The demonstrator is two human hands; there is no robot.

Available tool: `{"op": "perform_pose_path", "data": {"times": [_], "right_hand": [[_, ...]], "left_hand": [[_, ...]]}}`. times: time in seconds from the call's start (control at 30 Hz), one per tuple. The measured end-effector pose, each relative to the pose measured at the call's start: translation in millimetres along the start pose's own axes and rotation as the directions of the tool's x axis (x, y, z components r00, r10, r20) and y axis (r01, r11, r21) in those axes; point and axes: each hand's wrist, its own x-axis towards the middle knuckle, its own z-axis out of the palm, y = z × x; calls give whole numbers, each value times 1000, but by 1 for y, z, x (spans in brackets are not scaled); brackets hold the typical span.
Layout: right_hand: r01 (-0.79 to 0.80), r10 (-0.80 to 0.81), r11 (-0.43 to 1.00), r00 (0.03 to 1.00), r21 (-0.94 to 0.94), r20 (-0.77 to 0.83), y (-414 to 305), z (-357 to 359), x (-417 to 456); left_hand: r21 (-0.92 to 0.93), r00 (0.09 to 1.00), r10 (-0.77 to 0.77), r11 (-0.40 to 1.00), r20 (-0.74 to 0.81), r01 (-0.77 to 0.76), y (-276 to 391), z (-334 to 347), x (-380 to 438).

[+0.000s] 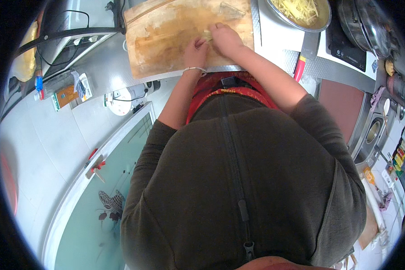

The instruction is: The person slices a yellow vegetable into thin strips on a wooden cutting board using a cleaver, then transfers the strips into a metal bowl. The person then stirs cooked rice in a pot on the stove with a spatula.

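My left hand (196,52), with a pale band at the wrist, is low over the wooden cutting board (162,44), fingers curled. Close to its right, my right hand (226,38) is also on the board with bent fingers. Between the two sets of fingers a small pale yellow-green piece of food (207,35) shows; both hands touch it, and its exact kind cannot be told. At the upper right a metal bowl (325,21) holds pale yellow shredded strips (298,11). Below the bowl lies a cleaver (309,47) with a red and yellow handle, apart from both hands.
Right of the bowl, a lidded metal pot (364,27) stands on a black induction cooker (347,54). A glass-fronted appliance (77,40) stands at the upper left. The steel counter edge (219,68) runs just before my body. A sink (374,130) is at the far right.
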Motion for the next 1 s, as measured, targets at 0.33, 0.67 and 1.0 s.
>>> {"op": "perform_pose_path", "data": {"times": [0.33,0.67,1.0], "right_hand": [[-46,-33,602,996,797,82,63,-124,6],[-144,197,979,848,144,-493,181,-223,-32],[-62,190,844,963,533,-190,50,-68,-77]], "left_hand": [[323,685,526,621,505,-715,151,23,25],[-272,450,153,938,880,214,211,158,81],[-154,929,-53,981,367,117,127,26,77]]}}
